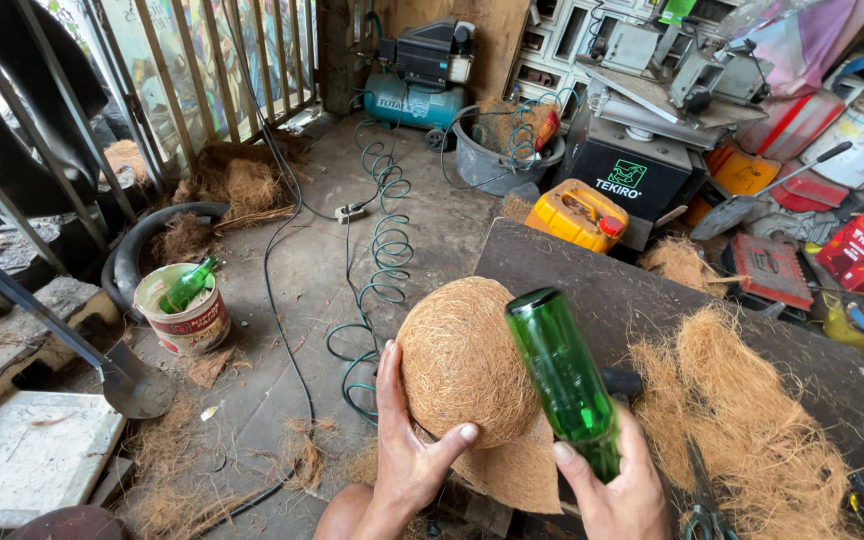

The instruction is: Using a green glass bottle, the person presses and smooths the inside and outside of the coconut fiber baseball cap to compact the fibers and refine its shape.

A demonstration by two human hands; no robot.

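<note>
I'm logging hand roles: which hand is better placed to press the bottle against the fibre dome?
Right, probably. The right hand grips the green bottle beside the coconut-fibre dome; the left hand steadies the dome.

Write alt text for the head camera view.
A person's left hand steadies a domed coconut-fibre form while the right hand holds a green glass bottle against it. Loose fibre lies on the dark board; a coiled hose crosses the floor.
</note>
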